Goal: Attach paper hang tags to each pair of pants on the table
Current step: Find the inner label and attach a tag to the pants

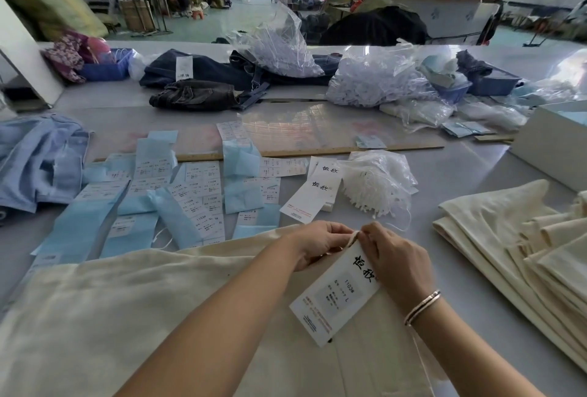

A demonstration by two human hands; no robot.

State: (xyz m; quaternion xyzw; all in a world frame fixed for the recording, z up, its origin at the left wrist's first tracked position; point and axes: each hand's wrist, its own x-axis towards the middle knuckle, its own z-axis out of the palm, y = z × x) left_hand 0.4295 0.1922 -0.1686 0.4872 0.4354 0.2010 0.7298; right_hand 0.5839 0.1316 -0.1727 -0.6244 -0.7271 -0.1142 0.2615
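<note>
Both hands met over the near edge of the grey table [444, 171], above cream pants [133, 311] spread flat across the foreground. Left hand [317, 244] curled, fingertips pinching the white string loop [353, 238] at the top of a paper hang tag [336, 298]. Right hand [394, 257] curled too, thumb and forefinger pinching the same loop from the other side, a thin bracelet [422, 307] at the wrist. Tag hanging tilted below the fingers, printed side up, black characters near its top, lying against the cream fabric. Could not tell whether the string already passed through the pants.

Stacked to the right, folded cream pants [514, 257], well apart from the hands. Just beyond the hands, two loose hang tags [313, 196] beside a clear bag of white strings [378, 184]. Spread to the left, pale blue sheets and white size stickers [197, 193]. Behind these, a long wooden ruler [317, 152] on a clear plastic sheet. Bunched at the left edge, a light blue garment [35, 161]. Farther back, dark jeans [203, 79] and clear bags of white fasteners [371, 79].
</note>
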